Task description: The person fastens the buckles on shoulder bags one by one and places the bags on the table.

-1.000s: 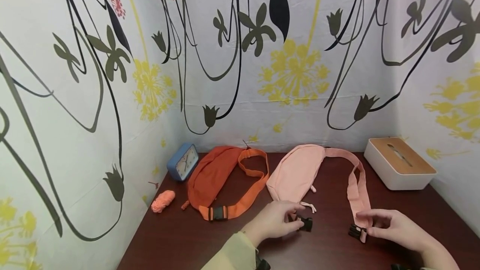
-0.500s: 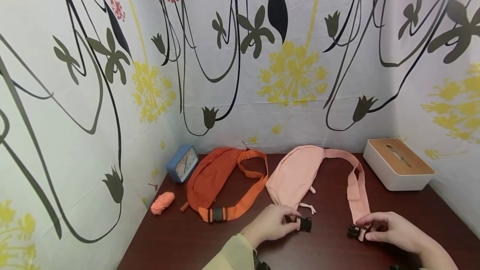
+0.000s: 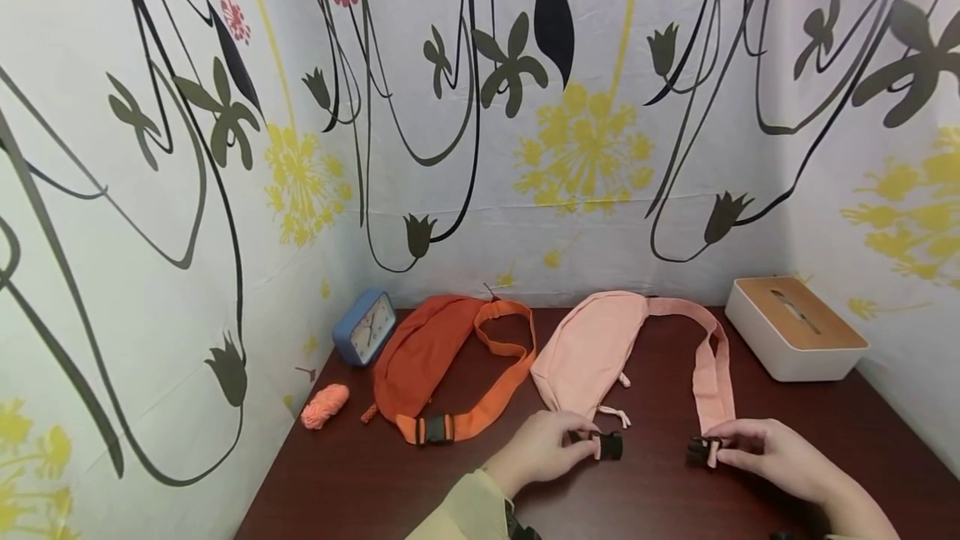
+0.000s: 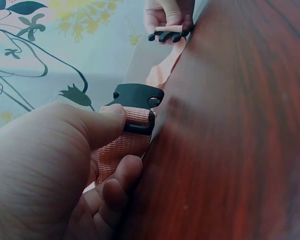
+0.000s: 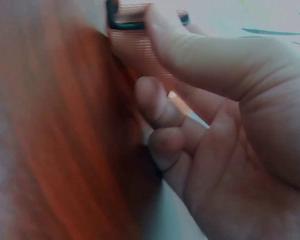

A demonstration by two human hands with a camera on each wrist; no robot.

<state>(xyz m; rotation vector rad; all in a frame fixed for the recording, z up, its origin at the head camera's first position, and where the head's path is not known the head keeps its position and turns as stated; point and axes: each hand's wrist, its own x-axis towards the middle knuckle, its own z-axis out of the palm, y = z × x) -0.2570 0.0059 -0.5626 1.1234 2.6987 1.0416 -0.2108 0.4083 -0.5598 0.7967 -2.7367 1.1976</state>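
Pink cloth forms the waist bag (image 3: 592,348), which lies on the table (image 3: 645,498) between an orange bag (image 3: 427,348) and a white box (image 3: 795,327) with a wood-coloured lid. Its strap (image 3: 712,382) runs out and bends back toward the person, which seems to be what brings both buckle ends within easy reach. The left hand (image 3: 540,444) pinches the webbing at the back of the black socket half (image 4: 138,93), thumb on top; the right hand (image 3: 776,457) pinches the strap just behind the pronged half (image 3: 703,451). Gripping each piece from behind probably serves to leave the socket's mouth and the prongs uncovered; the two face each other, apart. Whether either half touches the wood is hard to tell. Thumb and fingertips seem to suit such small parts, giving finer control of angle than a full grasp would. The orange bag's buckle (image 3: 435,429) is fastened, while a blue clock (image 3: 365,327) and coral yarn (image 3: 326,406) sit left, clear of the hands.
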